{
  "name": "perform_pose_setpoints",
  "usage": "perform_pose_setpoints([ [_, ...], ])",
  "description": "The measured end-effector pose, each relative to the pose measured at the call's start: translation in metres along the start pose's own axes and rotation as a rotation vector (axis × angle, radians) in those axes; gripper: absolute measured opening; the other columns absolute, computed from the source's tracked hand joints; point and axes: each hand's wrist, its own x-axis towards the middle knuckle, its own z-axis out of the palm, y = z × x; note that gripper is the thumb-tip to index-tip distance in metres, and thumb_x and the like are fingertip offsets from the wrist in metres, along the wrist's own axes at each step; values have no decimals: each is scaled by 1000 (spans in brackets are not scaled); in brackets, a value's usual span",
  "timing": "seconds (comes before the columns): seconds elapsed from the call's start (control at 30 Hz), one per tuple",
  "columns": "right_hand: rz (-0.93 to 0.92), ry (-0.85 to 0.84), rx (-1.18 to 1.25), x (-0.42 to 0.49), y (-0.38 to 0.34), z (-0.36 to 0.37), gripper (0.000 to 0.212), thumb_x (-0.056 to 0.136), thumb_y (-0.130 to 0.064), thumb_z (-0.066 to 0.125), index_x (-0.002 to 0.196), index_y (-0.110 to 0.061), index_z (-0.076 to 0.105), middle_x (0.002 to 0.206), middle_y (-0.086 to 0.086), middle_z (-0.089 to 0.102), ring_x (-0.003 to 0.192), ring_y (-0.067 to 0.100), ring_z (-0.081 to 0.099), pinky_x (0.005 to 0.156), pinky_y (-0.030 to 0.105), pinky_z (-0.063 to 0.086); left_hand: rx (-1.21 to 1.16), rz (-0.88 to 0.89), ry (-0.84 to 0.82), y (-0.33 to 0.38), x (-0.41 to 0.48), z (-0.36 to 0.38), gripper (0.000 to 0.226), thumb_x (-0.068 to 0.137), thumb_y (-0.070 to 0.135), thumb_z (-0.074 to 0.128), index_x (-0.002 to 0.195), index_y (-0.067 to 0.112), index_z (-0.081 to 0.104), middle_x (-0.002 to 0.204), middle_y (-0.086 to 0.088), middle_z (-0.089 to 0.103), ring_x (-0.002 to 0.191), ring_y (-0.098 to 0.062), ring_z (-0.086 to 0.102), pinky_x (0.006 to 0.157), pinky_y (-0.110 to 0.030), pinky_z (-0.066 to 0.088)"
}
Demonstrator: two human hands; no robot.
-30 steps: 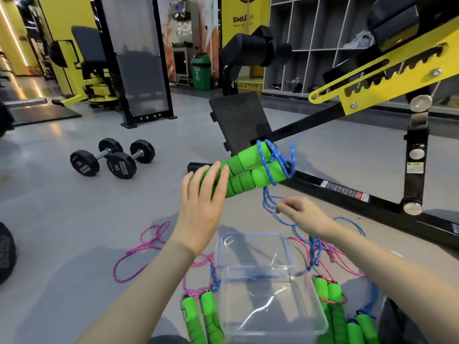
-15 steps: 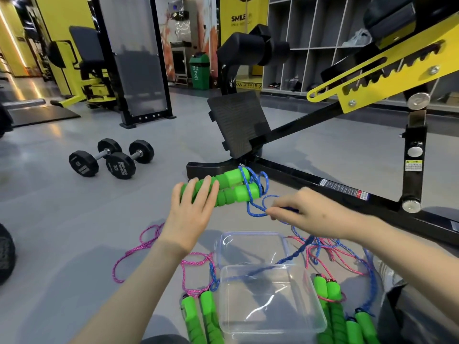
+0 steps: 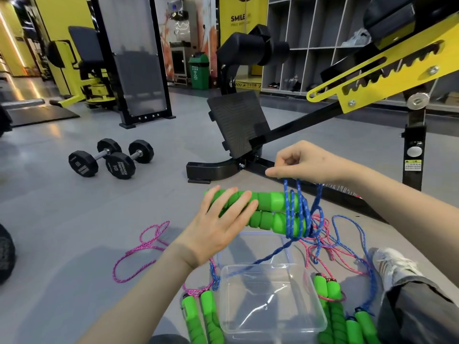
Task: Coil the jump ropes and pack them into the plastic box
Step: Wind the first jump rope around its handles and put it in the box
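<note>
The left forearm (image 3: 149,289) and right forearm (image 3: 397,202) are bare. Right of the plastic box (image 3: 268,299): grey trouser leg (image 3: 417,311), white laced sneaker (image 3: 395,266).

Bright, even indoor light; floor (image 3: 62,219) glare at left; wide-angle bending at edges

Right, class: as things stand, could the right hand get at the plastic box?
Probably, once freed: the right hand pinches the blue rope wound round the green handles that the left hand holds. The plastic box sits open, low in front of it.
</note>
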Motion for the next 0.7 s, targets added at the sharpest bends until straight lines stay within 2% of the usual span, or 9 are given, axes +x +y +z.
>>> perform_pose_setpoints([
  [0.1,105,19,157,2,11,2,35,88,-34,60,67,-6,59,49,-4,42,44,10,34,45,19,28,-26,-17,35,8,8,-4,34,102,1,26,130,4,45,131,-14,44,113,-35,48,95,-53,39],
  [0.2,188,1,396,-4,19,6,34,87,-41,54,68,-12,58,49,-4,43,43,11,32,49,28,24,-40,-65,72,8,15,-4,33,102,-1,27,130,4,45,131,-13,44,114,-34,48,95,-53,40],
  [0.3,271,42,510,1,37,20,40,87,-45,47,65,-14,59,53,-4,49,44,9,42,47,21,38,-56,-118,76,10,18,-3,35,102,-3,25,131,5,44,131,-13,43,116,-34,47,95,-54,42],
  [0.37,350,64,537,2,67,31,37,86,-45,45,73,-13,59,63,2,57,52,11,52,53,15,42,-76,-167,80,13,18,-3,38,100,-6,23,131,4,43,132,-13,42,117,-34,46,95,-55,43],
  [0.43,365,70,569,9,104,60,35,94,-31,30,90,-13,59,83,11,62,64,12,57,66,13,37,-86,-224,104,15,20,-2,39,97,-8,30,132,3,42,134,-14,41,118,-34,44,97,-55,41],
  [0.47,347,12,543,-4,95,70,35,96,-21,25,84,-10,56,75,15,58,54,12,53,60,17,36,-88,-259,113,13,21,-2,41,94,-9,38,133,3,41,135,-14,39,119,-34,43,98,-54,39],
  [0.5,335,87,531,-17,75,83,36,97,-13,24,72,-7,49,57,14,47,38,12,41,49,21,29,-85,-293,119,10,22,-1,46,90,-8,48,134,3,40,136,-14,38,120,-34,42,99,-54,37],
  [0.57,381,83,898,-20,49,95,39,98,-14,24,63,-6,40,40,6,32,30,9,18,42,22,19,-47,-334,119,2,21,1,54,86,-8,55,136,3,39,136,-15,38,119,-36,42,98,-54,37],
  [0.7,372,96,898,-33,26,99,52,101,-31,26,61,-6,47,37,5,33,31,12,16,38,21,25,65,-325,56,-14,10,6,40,98,-8,27,133,1,42,132,-16,41,113,-37,44,94,-53,38],
])
